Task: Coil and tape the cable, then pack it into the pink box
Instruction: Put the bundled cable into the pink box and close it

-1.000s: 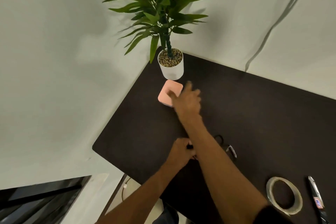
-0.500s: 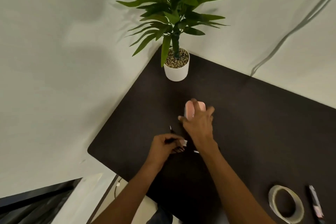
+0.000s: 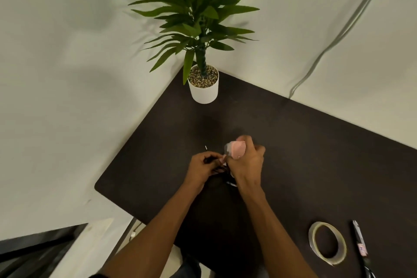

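The pink box point(image 3: 237, 150) is gripped in the closed right hand point(image 3: 247, 163), lifted above the dark table point(image 3: 316, 153); the coiled black cable point(image 3: 215, 168) is pinched in the closed left hand point(image 3: 202, 166), just beside the box.

Words we can read: none.
Numbers we can read: none.
Pen-like tool point(image 3: 360, 241) at the right edge of the counter point(image 3: 316, 153): we see a small pink label with tiny blue and red marks on it, but it is too small and blurry for us to read.
Tape roll point(image 3: 327, 242): we see no writing on it.
Pink box point(image 3: 238, 150) in the right hand point(image 3: 247, 162): we see no letters or signs on the part that shows.
White pot point(image 3: 204, 88) of the plant: we see it plain, with no label.
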